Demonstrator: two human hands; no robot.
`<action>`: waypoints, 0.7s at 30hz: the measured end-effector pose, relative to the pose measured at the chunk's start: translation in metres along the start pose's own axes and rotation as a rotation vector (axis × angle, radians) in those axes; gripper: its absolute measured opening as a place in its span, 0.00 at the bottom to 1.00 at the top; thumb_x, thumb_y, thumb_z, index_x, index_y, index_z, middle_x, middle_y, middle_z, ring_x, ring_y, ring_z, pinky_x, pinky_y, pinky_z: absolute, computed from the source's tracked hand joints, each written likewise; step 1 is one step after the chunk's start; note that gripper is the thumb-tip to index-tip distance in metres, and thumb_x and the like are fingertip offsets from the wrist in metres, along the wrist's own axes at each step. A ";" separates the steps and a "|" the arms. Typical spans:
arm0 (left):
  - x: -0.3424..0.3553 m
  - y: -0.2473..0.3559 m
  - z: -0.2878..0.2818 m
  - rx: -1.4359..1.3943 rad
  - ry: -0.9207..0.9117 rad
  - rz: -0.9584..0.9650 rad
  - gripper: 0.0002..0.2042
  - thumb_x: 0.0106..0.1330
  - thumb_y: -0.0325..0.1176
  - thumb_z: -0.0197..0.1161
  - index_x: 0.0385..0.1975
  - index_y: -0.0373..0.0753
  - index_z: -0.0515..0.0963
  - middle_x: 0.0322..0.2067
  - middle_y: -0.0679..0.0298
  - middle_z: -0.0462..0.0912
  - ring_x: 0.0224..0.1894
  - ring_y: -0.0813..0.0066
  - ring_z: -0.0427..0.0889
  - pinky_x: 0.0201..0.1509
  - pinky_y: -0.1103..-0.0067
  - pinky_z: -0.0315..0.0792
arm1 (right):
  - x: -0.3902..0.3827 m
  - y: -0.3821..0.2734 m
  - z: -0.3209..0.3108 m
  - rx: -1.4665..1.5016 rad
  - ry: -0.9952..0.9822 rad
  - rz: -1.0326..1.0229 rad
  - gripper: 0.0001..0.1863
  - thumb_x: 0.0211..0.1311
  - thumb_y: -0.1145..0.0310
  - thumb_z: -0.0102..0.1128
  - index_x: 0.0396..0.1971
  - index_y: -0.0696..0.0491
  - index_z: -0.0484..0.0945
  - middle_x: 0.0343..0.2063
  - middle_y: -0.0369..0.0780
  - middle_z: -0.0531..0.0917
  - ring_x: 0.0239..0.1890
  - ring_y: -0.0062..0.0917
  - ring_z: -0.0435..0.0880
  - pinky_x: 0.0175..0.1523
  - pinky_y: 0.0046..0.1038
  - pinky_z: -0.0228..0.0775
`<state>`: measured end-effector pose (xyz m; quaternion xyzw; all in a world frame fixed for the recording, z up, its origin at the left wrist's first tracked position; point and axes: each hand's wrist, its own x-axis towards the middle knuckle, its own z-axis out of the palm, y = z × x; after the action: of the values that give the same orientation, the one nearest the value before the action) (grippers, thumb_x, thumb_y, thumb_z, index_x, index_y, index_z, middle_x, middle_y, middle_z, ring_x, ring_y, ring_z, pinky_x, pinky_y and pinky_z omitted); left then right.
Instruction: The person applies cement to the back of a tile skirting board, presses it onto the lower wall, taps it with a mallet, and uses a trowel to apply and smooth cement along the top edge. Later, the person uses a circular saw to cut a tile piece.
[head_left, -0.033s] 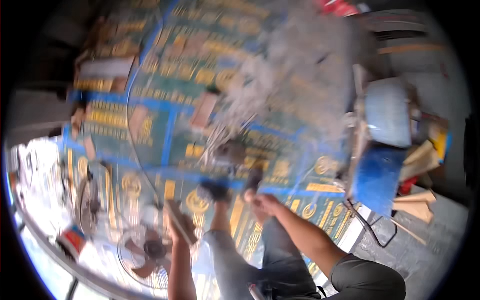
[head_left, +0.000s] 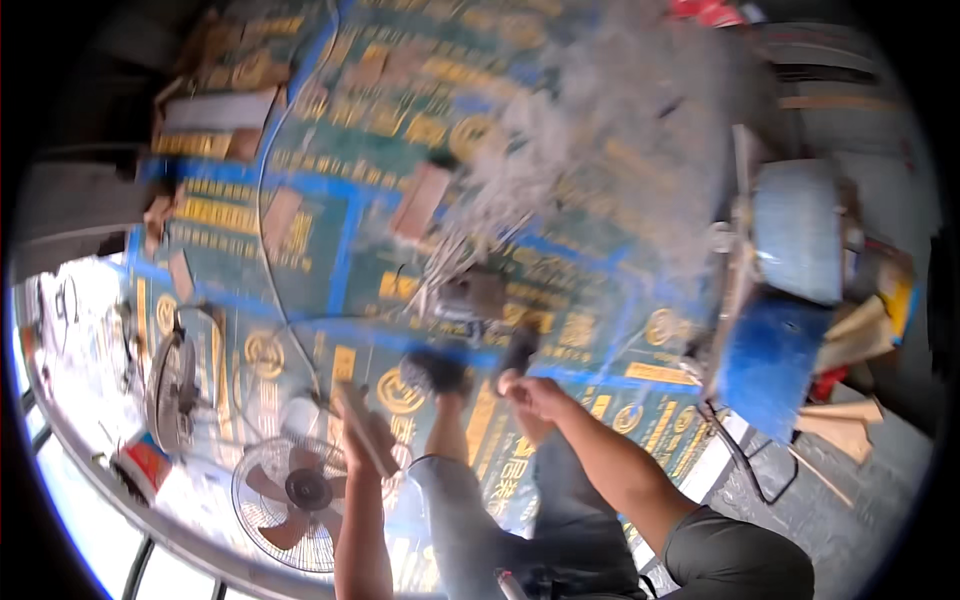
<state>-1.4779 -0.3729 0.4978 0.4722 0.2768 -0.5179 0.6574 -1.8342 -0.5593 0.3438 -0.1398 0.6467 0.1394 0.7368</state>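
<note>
My left hand (head_left: 358, 448) is closed round a flat, pale rectangular board (head_left: 366, 428), held tilted above the floor near the fan. Its far side is hidden. My right hand (head_left: 540, 397) reaches down in front of my right leg, close to the dark shoe (head_left: 519, 348). Its fingers are curled together; blur hides what, if anything, they hold. My other dark shoe (head_left: 434, 372) stands on the floor between the two hands. Just beyond my feet sits a greyish box-like thing (head_left: 474, 295), with pale strips (head_left: 450, 262) heaped against it.
Green printed sheeting (head_left: 320, 265) with blue tape covers the floor. A standing fan (head_left: 308, 488) is at the lower left, with a cable (head_left: 263, 215) running past it. Dust and scraps (head_left: 620, 130) lie ahead. A blue panel (head_left: 768, 360) and a bent metal frame (head_left: 745, 465) stand right.
The view has shifted slightly, so much of the scene sits farther right, and it is less blurred. My left hand still grips the board; my right hand remains curled by the shoe.
</note>
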 end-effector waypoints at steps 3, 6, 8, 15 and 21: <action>0.093 -0.032 -0.017 0.131 0.145 -0.089 0.30 0.74 0.63 0.50 0.52 0.36 0.72 0.16 0.71 0.68 0.13 0.81 0.63 0.15 0.83 0.55 | 0.113 -0.007 0.005 0.409 0.014 0.089 0.17 0.73 0.62 0.56 0.38 0.65 0.78 0.39 0.48 0.85 0.44 0.37 0.86 0.53 0.37 0.83; 0.172 -0.060 -0.029 0.130 0.187 -0.067 0.30 0.75 0.61 0.49 0.50 0.35 0.71 0.17 0.67 0.68 0.15 0.76 0.64 0.19 0.80 0.59 | 0.194 -0.002 0.029 0.627 0.125 0.083 0.20 0.75 0.59 0.53 0.43 0.65 0.77 0.45 0.52 0.83 0.50 0.45 0.84 0.58 0.46 0.80; 0.220 -0.074 -0.035 0.105 0.157 -0.053 0.29 0.75 0.61 0.49 0.51 0.35 0.71 0.18 0.67 0.68 0.16 0.75 0.65 0.20 0.78 0.59 | 0.237 0.008 0.052 0.455 -0.029 -0.294 0.18 0.75 0.59 0.52 0.43 0.62 0.78 0.43 0.51 0.83 0.50 0.45 0.84 0.59 0.47 0.80; 0.320 -0.071 -0.033 0.091 0.024 0.041 0.28 0.77 0.59 0.46 0.53 0.36 0.70 0.20 0.66 0.68 0.19 0.75 0.66 0.24 0.76 0.61 | 0.311 0.010 0.016 1.073 -1.015 0.118 0.08 0.69 0.62 0.60 0.42 0.49 0.79 0.37 0.39 0.83 0.39 0.30 0.82 0.42 0.25 0.77; 0.364 -0.034 0.001 0.164 -0.107 0.152 0.26 0.78 0.58 0.43 0.57 0.42 0.69 0.23 0.65 0.73 0.19 0.75 0.67 0.24 0.77 0.62 | 0.230 -0.107 -0.066 0.158 0.049 0.300 0.10 0.71 0.56 0.56 0.37 0.45 0.81 0.31 0.32 0.84 0.37 0.23 0.81 0.44 0.36 0.77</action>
<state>-1.3967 -0.5270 0.1759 0.5158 0.1616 -0.5119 0.6677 -1.8248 -0.6774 0.1103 0.0134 0.6871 0.1931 0.7003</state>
